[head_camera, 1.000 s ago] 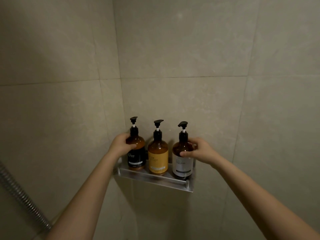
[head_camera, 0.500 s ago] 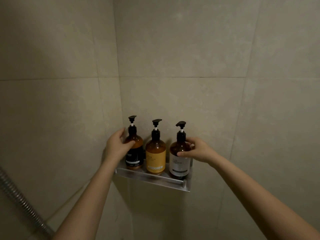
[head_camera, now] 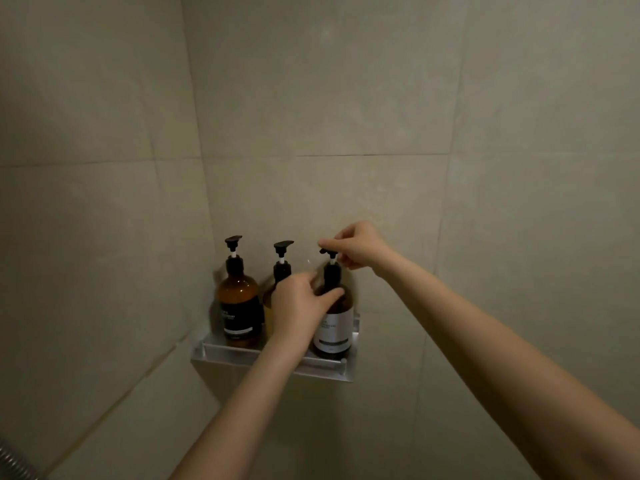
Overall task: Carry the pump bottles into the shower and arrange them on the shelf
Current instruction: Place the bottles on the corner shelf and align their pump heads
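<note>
Three amber pump bottles stand in a row on a metal corner shelf (head_camera: 221, 353). The left one has a black label (head_camera: 239, 308). The middle one has a yellow label (head_camera: 268, 303) and is mostly hidden behind my left hand. The right one has a white label (head_camera: 334, 327). My left hand (head_camera: 299, 306) grips the shoulder of the white-label bottle. My right hand (head_camera: 358, 245) pinches that bottle's black pump head from above.
Beige tiled walls meet in a corner just behind the shelf. A metal shower hose (head_camera: 12, 460) shows at the bottom left edge.
My left hand left the black-label bottle and crossed right onto the white-label bottle. My right hand rose from that bottle's body to its pump head.
</note>
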`<state>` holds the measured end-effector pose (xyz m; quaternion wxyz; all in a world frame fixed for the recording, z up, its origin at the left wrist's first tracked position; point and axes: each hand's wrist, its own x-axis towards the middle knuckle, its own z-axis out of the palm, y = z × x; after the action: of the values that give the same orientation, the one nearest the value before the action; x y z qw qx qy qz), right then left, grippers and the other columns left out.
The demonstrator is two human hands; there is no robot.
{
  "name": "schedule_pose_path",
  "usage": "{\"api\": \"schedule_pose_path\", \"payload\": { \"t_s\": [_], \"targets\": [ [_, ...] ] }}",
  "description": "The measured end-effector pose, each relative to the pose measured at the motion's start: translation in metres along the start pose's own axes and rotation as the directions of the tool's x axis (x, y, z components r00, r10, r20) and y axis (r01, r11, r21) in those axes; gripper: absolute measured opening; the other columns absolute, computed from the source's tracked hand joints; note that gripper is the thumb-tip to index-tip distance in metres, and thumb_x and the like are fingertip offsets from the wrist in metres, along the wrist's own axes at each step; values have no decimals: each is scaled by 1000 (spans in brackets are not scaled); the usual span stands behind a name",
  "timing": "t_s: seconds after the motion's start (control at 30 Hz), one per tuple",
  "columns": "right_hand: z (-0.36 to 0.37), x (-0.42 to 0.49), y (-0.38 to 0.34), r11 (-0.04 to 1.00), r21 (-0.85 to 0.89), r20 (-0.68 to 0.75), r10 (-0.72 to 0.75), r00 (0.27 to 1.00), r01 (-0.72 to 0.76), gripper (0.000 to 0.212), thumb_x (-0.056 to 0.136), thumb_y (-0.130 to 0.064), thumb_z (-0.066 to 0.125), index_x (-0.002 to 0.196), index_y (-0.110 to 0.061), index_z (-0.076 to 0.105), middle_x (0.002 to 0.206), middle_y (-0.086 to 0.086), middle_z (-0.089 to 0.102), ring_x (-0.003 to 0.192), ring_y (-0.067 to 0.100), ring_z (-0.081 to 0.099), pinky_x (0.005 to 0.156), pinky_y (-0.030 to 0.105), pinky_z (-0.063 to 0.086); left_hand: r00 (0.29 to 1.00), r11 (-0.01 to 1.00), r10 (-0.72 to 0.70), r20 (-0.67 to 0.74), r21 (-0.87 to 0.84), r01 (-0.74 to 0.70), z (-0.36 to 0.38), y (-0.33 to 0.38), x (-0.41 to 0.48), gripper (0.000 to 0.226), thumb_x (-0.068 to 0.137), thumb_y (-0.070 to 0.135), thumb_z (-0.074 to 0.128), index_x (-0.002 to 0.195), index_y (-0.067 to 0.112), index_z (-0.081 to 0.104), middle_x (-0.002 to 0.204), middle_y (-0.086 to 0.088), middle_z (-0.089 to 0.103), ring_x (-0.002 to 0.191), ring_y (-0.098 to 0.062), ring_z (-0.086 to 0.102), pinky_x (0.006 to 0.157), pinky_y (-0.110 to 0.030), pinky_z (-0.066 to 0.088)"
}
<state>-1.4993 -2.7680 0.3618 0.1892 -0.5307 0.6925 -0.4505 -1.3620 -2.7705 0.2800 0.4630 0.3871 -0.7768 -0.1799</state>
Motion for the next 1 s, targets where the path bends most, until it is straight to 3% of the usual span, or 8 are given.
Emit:
{"api": "schedule_pose_path", "payload": {
  "t_s": [0.2, 0.47, 0.77, 0.83, 0.9, 1.0],
  "targets": [
    [-5, 2, 4, 999, 30, 58, 9, 998, -11, 34, 78, -37, 73, 92, -6, 70, 59, 0, 61, 54, 12, 59, 54, 23, 51, 999, 987, -18, 46, 161, 11, 14, 0, 1, 31, 76, 36, 71, 101, 18, 71, 94, 2, 74, 88, -12, 67, 70, -23, 50],
    [-21, 0, -7, 999, -38, 220, 32, 975, -24, 30, 85, -30, 67, 107, -11, 69, 73, 0, 65, 64, 10, 62, 62, 20, 56, 996, 995, -15, 88, 95, 6, 15, -11, 7, 37, 75, 31, 73, 109, 17, 68, 103, 0, 73, 95, -11, 66, 74, -19, 45],
    [-20, -2, -9, 995, -98, 220, 32, 975, -11, 35, 85, -34, 66, 111, -10, 67, 80, 3, 65, 69, 13, 61, 65, 24, 54, 993, 1000, -14, 116, -18, 16, 10, -16, 2, 39, 77, 27, 71, 114, 17, 66, 108, 0, 71, 98, -9, 65, 76, -17, 45],
    [-20, 1, -12, 977, -203, 152, -40, 988, 71, 37, 85, -36, 64, 111, -10, 66, 88, 5, 66, 70, 12, 60, 60, 21, 51, 998, 996, -45, 36, -81, 48, -2, -21, 3, 32, 79, 31, 69, 108, 20, 68, 102, 5, 71, 88, 2, 62, 71, -10, 44],
    [-17, 6, -19, 943, -255, 60, -206, 977, 215, 34, 88, -33, 61, 112, -10, 66, 100, 6, 69, 74, 9, 60, 60, 18, 46, 988, 994, -77, -137, -90, 65, -19, -32, 7, 21, 80, 34, 67, 98, 23, 70, 91, 10, 71, 75, 11, 57, 59, -6, 39],
    [-6, 12, -38, 854, -315, 163, -381, 910, 414, 25, 89, -22, 60, 112, -16, 67, 114, 3, 67, 89, 7, 59, 72, 17, 44, 962, 985, -155, -224, -109, 133, -42, -54, 18, 28, 78, 32, 70, 102, 19, 69, 96, 3, 71, 75, 7, 57, 62, -8, 40]
  ]
}}
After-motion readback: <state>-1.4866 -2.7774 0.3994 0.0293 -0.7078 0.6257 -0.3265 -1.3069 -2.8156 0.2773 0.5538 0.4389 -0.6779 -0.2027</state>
